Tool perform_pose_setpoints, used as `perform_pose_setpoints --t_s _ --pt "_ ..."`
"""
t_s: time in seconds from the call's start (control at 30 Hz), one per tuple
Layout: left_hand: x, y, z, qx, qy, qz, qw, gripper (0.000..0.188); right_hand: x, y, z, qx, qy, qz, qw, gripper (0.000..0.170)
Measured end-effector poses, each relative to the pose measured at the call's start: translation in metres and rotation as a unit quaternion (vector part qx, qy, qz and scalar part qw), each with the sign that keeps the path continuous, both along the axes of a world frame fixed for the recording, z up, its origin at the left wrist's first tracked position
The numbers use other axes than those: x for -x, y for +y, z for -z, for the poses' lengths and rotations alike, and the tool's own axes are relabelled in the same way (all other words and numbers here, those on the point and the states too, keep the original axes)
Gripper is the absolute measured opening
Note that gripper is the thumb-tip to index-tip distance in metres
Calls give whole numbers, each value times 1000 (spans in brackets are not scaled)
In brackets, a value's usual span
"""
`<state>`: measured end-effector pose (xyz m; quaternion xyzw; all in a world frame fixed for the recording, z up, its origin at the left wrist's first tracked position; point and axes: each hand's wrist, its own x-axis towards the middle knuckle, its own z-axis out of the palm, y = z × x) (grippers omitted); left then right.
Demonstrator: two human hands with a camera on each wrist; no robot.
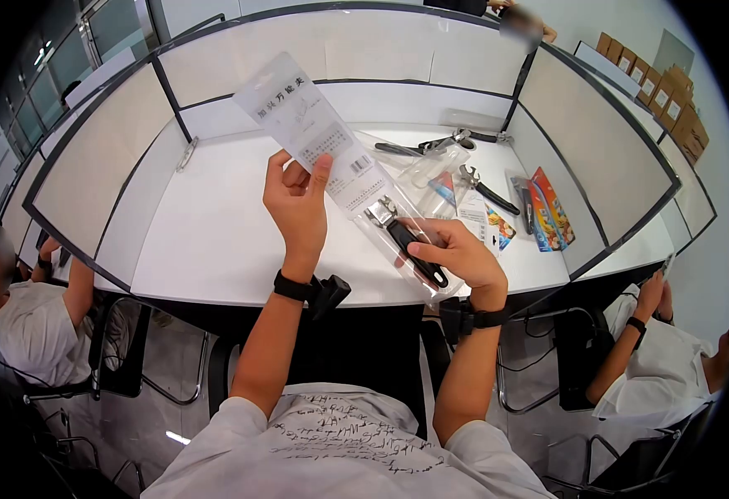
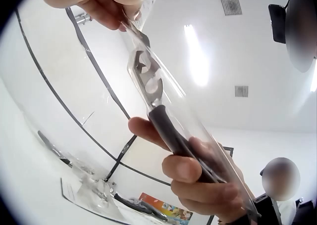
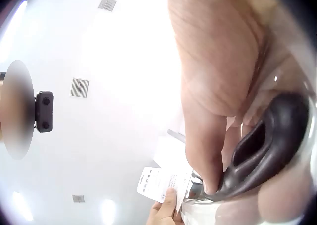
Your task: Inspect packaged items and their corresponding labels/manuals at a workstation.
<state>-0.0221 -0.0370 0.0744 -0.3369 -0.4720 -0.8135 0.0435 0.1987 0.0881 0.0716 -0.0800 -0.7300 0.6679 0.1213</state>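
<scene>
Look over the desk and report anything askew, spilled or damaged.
Only the clear plastic packaging looks untidy: it lies jumbled among tools on the right side of the desk. No spill or obvious damage shows.

Glossy plastic packaging (image 1: pixel 349 177) — shiny metal tool head (image 1: pixel 380 212).

L hand (image 1: pixel 300 198) in pinch, R hand (image 1: pixel 464 256) lower, in grip
</scene>
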Motion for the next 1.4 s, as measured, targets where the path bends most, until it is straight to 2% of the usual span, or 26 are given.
perform_pose_setpoints --t_s 0.27,0.83,1.23,1.4 --pt "24 2 -10 -21 19 -37 999 35 -2 2 0 15 -17 -1 1000 48" --pt "24 1 -15 -32 27 -30 999 37 0 2 2 -5 -6 -5 1000 46" --pt "23 -2 -11 -53 -18 -23 998 32 0 -1 -3 13 -7 4 1000 48" --pt "24 -4 -10 -30 -24 -32 999 32 1 0 -2 6 -2 1 1000 47"
